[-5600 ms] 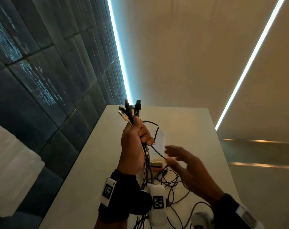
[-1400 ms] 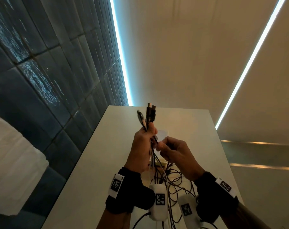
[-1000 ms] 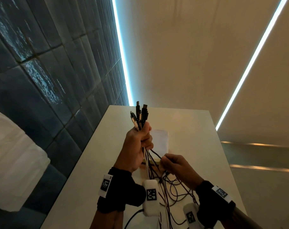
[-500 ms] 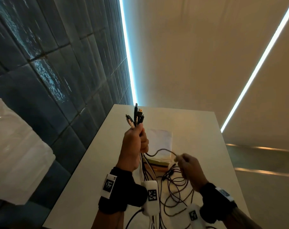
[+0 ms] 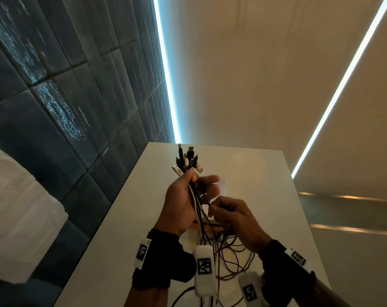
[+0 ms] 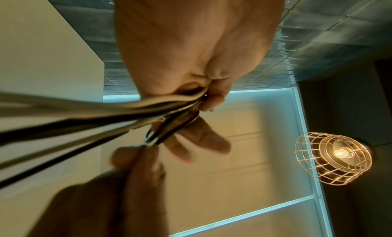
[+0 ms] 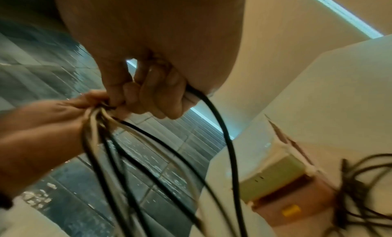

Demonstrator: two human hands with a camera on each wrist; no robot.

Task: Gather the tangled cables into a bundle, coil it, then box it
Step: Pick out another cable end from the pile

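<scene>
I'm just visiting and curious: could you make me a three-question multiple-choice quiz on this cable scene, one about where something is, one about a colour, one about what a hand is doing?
1. Where do the plug ends of the gathered cables point?
A. Up, above the left hand
B. Down onto the table
C. Into the box

2. What colour are most of the cables hanging from the left hand?
A. Red
B. Black
C. Bright blue

3. What is the right hand doing?
A. Lying flat on the table
B. Pinching one cable beside the bundle
C. Lifting the box

Answers:
1 A: the plugs fan out above the left hand.
2 B: the right wrist view shows mostly black strands.
3 B: the right hand has its fingers curled on a black cable.
</scene>
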